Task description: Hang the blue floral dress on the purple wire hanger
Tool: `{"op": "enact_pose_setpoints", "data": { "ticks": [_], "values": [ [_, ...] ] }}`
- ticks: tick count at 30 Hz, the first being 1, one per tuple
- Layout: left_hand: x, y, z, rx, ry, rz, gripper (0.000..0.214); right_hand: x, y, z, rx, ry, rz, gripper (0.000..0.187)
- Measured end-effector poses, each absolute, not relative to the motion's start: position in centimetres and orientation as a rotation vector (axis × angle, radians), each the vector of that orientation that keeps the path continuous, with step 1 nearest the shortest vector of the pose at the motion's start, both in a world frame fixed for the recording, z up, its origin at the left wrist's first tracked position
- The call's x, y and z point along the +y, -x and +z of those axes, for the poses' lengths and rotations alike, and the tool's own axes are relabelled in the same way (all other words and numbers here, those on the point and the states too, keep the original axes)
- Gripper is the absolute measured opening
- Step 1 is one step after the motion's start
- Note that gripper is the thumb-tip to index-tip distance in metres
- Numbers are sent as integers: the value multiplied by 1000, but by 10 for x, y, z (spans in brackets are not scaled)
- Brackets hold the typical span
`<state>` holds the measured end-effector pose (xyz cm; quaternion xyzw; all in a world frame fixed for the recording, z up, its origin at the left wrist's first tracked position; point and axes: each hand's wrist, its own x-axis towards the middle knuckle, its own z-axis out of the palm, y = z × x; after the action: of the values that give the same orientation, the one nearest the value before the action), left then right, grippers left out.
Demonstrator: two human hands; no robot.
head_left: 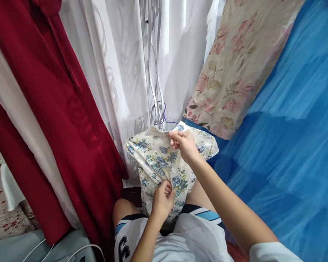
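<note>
A cream garment with blue flowers (155,160) hangs in front of me on a purple hanger (164,114), low above my knees. My right hand (183,143) is closed in a pinch on the fabric near the neckline at the top. My left hand (162,200) is closed on the front of the same garment lower down, fingers curled into the cloth. Both arms reach out over my white shorts (186,236).
A dark red curtain (57,109) hangs at the left beside white sheer curtains (120,72). A floral pink cloth (235,65) hangs at the upper right above blue netting (289,145). White cables (71,251) lie on a grey surface at the bottom left.
</note>
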<state>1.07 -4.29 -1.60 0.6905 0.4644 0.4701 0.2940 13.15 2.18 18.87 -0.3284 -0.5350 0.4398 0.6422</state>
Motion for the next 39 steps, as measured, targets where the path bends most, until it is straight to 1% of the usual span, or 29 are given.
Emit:
{"op": "enact_pose_setpoints", "data": {
  "ticks": [3,5,7,8,10,11,13,16,19,23,25,27,32,34,36,39],
  "values": [
    [-30,7,26,1179,-1826,1541,16,15,-134,174,-1243,752,996,26],
    [-16,18,73,1134,-1905,1761,26,10,-136,171,-1260,751,977,27],
    [2,23,120,1008,-2091,1879,33,8,-138,173,-1298,742,939,27],
    [11,23,139,936,-2198,1862,33,8,-139,174,-1323,736,918,27],
    [28,20,166,823,-2383,1777,22,11,-140,174,-1361,721,877,26],
    [33,16,174,798,-2434,1747,18,15,-139,173,-1367,714,857,26],
    [38,10,181,802,-2435,1757,15,22,-135,165,-1345,714,816,27],
    [40,12,184,837,-2216,1925,16,29,-121,150,-1305,772,804,30],
    [54,42,188,857,-1952,2114,19,23,-108,138,-1326,797,866,30],
    [95,110,178,947,-1687,2238,20,5,-101,131,-1391,758,933,28],
    [113,137,159,984,-1363,2225,20,-3,-99,128,-1410,766,955,28],
    [120,150,130,994,-1080,2148,21,-10,-95,124,-1411,781,988,29],
    [93,131,42,932,-862,1915,29,-29,-90,109,-1325,751,1133,30],
    [73,114,16,879,-802,1842,32,-31,-100,98,-1154,714,1186,25],
    [53,94,1,822,-762,1772,34,-29,-121,82,-852,615,1236,19],
    [27,62,4,595,-648,1585,31,-20,-162,54,-367,422,1273,14]
  ]
}}
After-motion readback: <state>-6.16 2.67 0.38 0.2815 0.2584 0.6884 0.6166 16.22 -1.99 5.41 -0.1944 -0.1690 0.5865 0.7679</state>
